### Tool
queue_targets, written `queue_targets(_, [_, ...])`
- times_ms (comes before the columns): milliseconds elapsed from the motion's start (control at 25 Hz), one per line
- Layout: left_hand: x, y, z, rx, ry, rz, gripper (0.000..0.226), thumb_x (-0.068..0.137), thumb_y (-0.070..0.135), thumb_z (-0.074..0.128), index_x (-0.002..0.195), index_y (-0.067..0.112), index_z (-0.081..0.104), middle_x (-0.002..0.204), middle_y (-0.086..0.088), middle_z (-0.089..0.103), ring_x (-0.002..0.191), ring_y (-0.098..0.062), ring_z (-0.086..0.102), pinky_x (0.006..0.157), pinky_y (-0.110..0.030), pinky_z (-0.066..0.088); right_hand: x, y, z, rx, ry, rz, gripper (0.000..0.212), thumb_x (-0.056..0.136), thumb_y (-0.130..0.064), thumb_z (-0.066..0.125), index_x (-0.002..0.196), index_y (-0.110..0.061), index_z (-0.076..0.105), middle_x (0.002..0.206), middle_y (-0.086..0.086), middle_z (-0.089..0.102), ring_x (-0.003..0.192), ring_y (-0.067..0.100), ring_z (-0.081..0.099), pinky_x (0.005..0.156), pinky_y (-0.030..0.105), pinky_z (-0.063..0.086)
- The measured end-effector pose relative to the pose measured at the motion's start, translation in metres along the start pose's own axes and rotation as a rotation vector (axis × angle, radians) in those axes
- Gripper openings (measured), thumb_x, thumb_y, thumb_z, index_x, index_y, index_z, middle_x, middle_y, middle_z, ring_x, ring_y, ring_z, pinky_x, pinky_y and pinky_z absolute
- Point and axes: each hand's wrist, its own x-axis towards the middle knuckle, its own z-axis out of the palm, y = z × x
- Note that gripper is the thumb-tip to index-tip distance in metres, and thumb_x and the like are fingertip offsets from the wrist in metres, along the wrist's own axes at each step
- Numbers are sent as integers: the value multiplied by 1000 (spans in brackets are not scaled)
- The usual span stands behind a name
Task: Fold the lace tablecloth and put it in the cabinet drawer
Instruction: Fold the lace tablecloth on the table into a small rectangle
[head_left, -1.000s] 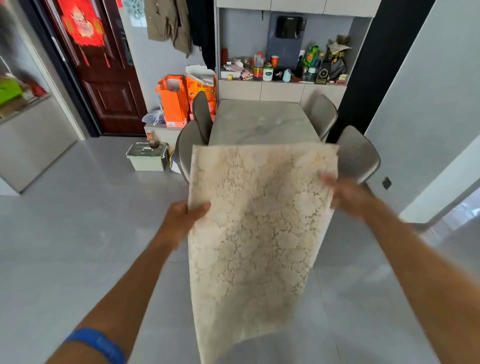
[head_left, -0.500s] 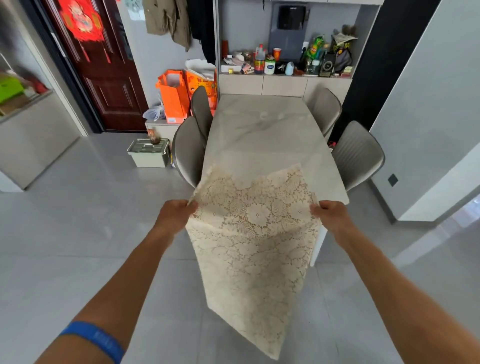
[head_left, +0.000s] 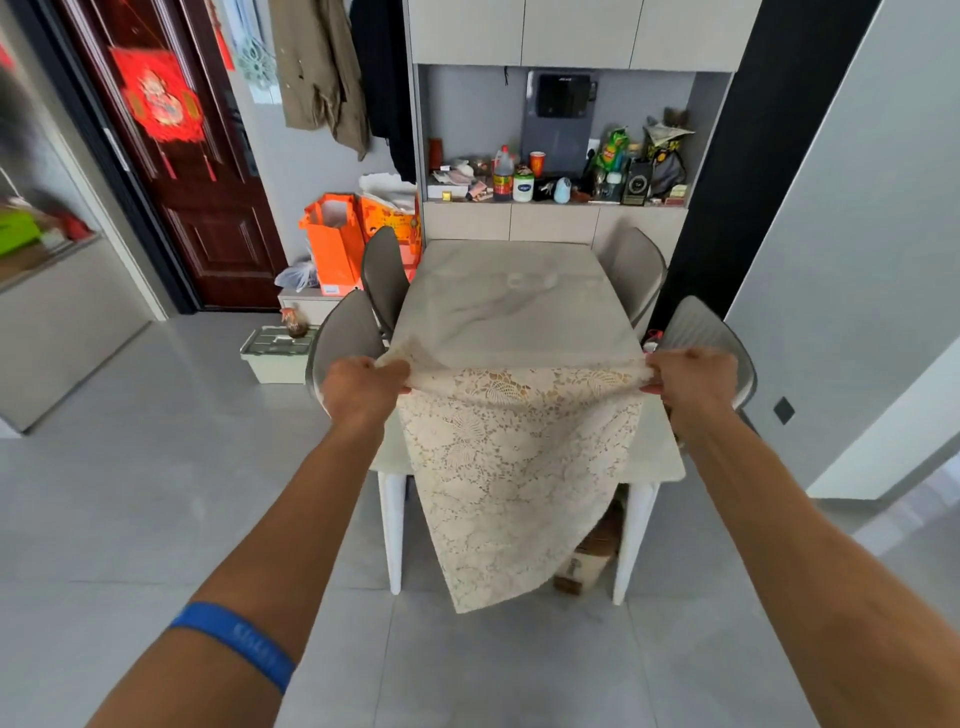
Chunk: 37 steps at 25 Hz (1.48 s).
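The cream lace tablecloth (head_left: 511, 467) hangs folded from my two hands, its lower end draping past the near edge of the marble dining table (head_left: 519, 306) toward the floor. My left hand (head_left: 358, 389) grips its upper left corner. My right hand (head_left: 691, 379) grips the upper right corner, and the top edge is stretched taut between them just above the tabletop. Beyond the table stands the cabinet (head_left: 553, 221) with closed drawer fronts below a cluttered shelf.
Grey chairs flank the table, two on the left (head_left: 343, 338) and two on the right (head_left: 701, 332). Orange bags (head_left: 335, 239) and a white-green box (head_left: 275, 353) sit on the left by the dark red door (head_left: 192, 171). A brown object (head_left: 592, 556) lies under the table.
My hands have lowered the cloth from held up in front of me to table height and spread apart. The cloth's upper part now lies low over the table's near end.
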Motion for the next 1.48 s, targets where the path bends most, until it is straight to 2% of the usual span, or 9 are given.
queue_targets(160, [23, 51, 55, 113, 148, 198, 26, 66, 26, 71, 55, 10, 53, 53, -3, 50, 47, -21, 43, 47, -28, 36, 64, -38, 10, 28, 27, -115, 9, 74, -7, 74, 69, -5, 67, 55, -1, 62, 39, -3, 59, 43, 18, 49])
queue_targets(360, [87, 115, 123, 155, 230, 334, 36, 70, 22, 68, 50, 16, 39, 47, 4, 38, 44, -16, 35, 45, -27, 26, 161, -90, 41, 103, 31, -191, 3, 75, -8, 74, 75, -10, 72, 64, -6, 66, 59, 8, 68, 48, 16, 51])
queue_targets(560, [176, 117, 209, 231, 151, 357, 18, 83, 19, 58, 72, 4, 58, 72, -15, 63, 77, -38, 61, 74, -44, 52, 259, -81, 117, 112, 38, -106, 6, 82, -9, 70, 86, -4, 69, 80, 3, 65, 72, 12, 62, 59, 24, 57])
queue_targets(680, [249, 122, 270, 293, 139, 362, 24, 86, 20, 56, 65, 12, 48, 62, -4, 52, 77, -38, 60, 90, -55, 47, 325, -80, 179, 211, 49, -52, 13, 85, -7, 68, 76, -11, 61, 82, 2, 63, 71, 11, 62, 46, 15, 53])
queue_targets(760, [288, 140, 297, 308, 155, 393, 25, 89, 21, 54, 66, 15, 44, 60, 0, 44, 75, -35, 55, 95, -56, 42, 357, -98, 215, 301, 43, 0, 21, 88, -8, 67, 71, -16, 55, 84, 2, 62, 71, 13, 63, 58, 23, 60])
queue_targets(880, [355, 207, 329, 57, 146, 580, 27, 91, 24, 55, 70, 13, 41, 64, -6, 47, 68, -34, 50, 79, -48, 47, 406, -169, 258, 572, 8, -54, 27, 91, -11, 65, 70, -19, 51, 82, 1, 59, 82, 23, 59, 75, 36, 55])
queue_targets(1080, [396, 285, 330, -117, 213, 829, 38, 89, 40, 57, 65, 25, 32, 61, 9, 36, 62, -17, 35, 70, -44, 43, 435, -248, 264, 847, -113, -251, 25, 93, -11, 63, 72, -18, 51, 88, 0, 64, 80, 15, 61, 62, 27, 50])
queue_targets(1280, [359, 181, 339, 179, 183, 652, 33, 89, 34, 63, 66, 18, 46, 66, 5, 50, 75, -32, 57, 95, -60, 40, 434, -128, 249, 608, -72, -97, 25, 92, -13, 65, 72, -18, 52, 83, -1, 59, 78, 14, 57, 71, 28, 50])
queue_targets(1480, [323, -18, 355, 432, -37, 83, 32, 89, 49, 60, 85, 18, 69, 98, -1, 71, 101, -31, 62, 98, -49, 42, 412, 72, 236, 227, -74, 110, 26, 86, -6, 70, 67, -17, 57, 69, -2, 60, 74, 16, 53, 73, 29, 46])
